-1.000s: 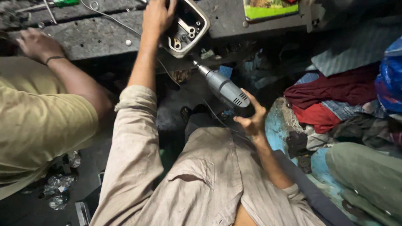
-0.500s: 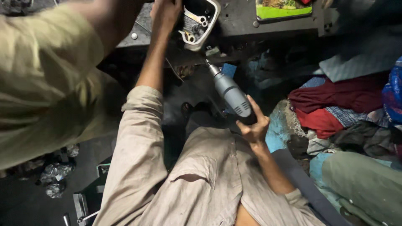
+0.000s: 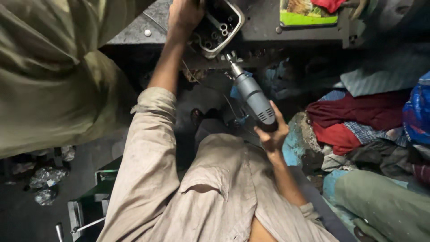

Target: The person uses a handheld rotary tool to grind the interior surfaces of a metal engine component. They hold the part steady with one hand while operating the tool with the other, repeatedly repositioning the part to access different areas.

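Gripping a grey cylindrical rotary tool (image 3: 253, 96), right hand (image 3: 273, 134); left hand (image 3: 183, 15) clasps an oblong metal casing (image 3: 221, 24).

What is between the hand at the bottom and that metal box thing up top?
The grey power tool: the right hand grips its rear, and its tip points toward the metal casing, seen in the head view.

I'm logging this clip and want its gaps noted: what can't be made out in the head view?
- Left hand: fingertips cut off by the top edge.
- Grey metal casing: far side cut off; inside too dark.
- Grey rotary tool: bit at the tip too small to identify; rear hidden by the right hand.
- Olive-sleeved co-worker: blurred, hides the bench's left side.
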